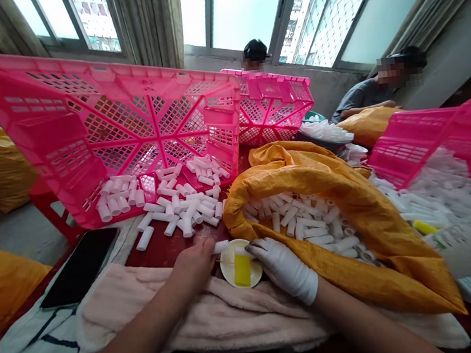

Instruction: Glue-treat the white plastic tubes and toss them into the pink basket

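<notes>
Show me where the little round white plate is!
The small round white plate sits low centre in the head view, between the bare left hand and white-gloved right hand.

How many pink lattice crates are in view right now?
3: a large tilted crate at left, a crate behind it by the window, and a tilted crate at right. Others may be hidden.

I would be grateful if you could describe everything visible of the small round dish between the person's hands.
The small round white dish looks shallow, with a raised rim, and lies flat at the edge of the beige towel. A rectangular yellow pad, possibly sponge, sits on it. The gloved right hand reaches over its far edge, the bare left hand is just beside it, and the orange woven sack lies against its right side.
</notes>
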The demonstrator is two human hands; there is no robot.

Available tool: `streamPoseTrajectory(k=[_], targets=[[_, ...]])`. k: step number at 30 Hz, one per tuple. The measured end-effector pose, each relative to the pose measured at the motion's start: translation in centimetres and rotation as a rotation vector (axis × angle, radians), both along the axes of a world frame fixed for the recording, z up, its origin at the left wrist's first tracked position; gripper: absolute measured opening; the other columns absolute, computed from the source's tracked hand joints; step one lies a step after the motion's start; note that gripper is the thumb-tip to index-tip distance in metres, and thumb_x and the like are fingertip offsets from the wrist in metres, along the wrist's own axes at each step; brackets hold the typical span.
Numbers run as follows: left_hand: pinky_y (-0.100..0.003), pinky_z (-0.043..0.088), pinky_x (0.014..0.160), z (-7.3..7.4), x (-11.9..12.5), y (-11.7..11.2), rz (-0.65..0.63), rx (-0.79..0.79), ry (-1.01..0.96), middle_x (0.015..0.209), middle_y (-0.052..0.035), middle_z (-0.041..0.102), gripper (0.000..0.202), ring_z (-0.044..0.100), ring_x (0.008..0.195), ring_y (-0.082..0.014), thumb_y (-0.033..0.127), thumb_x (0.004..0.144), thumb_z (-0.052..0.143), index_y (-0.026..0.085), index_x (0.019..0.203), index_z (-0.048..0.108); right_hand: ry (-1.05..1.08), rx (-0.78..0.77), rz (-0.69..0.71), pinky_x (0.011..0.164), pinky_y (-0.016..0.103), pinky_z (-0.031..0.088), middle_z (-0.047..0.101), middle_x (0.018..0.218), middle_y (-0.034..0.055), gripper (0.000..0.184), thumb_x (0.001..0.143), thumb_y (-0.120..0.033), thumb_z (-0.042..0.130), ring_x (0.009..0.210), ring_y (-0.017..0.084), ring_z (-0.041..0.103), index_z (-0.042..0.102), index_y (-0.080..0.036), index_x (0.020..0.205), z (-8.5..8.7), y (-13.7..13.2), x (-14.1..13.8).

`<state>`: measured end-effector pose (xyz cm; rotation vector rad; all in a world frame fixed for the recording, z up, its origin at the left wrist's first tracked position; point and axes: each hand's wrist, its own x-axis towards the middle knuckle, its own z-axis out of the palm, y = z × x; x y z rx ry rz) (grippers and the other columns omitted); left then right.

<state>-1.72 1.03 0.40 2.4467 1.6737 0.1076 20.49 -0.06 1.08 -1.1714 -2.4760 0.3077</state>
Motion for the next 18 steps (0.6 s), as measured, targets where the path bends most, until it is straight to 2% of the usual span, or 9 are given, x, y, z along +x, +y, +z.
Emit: streamPoseTrajectory(k=[6,10,14,18], targets=[[-0.025,0.038,0.059,0.0,0.1,-0.5,0.009,0.034,0.028,0.091,-0.0052,0.056,0.018,0.058,0.077,-0.0169,0.029,0.085,0.033,0.017,0.091,0.046,0.028,0.038,-0.048,0.084,0.039,0.044,0.056,0.106,0.008,0.028,0.084,-0.008,0.041,0.094,0.019,0.051,0.052,-0.018,0.107,0.3,-1.2,0.2],[-0.025,0.037,0.058,-0.2,0.1,-0.4,0.003,0.04,0.042,0.091,-0.0046,0.057,0.017,0.058,0.074,-0.0164,0.028,0.085,0.034,0.018,0.091,0.046,0.007,0.068,0.091,0.085,0.038,0.043,0.056,0.108,0.0057,0.023,0.085,-0.012,0.043,0.098,0.02,0.049,0.056,-0.021,0.102,0.9,-2.2,0.4],[-0.025,0.037,0.057,-0.3,-0.1,-0.4,-0.01,0.06,0.033,0.089,-0.0038,0.057,0.015,0.058,0.074,-0.0168,0.028,0.084,0.035,0.018,0.09,0.046,0.048,0.068,-0.038,0.09,0.041,0.041,0.052,0.113,0.0094,0.03,0.082,-0.016,0.048,0.106,0.022,0.045,0.049,-0.019,0.112,1.4,-2.2,0.1],[-0.025,0.037,0.058,-0.2,-0.1,-0.5,0.005,0.074,0.029,0.09,-0.0039,0.057,0.016,0.058,0.076,-0.0168,0.028,0.085,0.034,0.018,0.09,0.046,-0.049,0.098,-0.018,0.083,0.038,0.044,0.058,0.102,0.0068,0.021,0.086,-0.012,0.042,0.095,0.018,0.051,0.056,-0.019,0.1,1.0,-2.1,-0.1]])
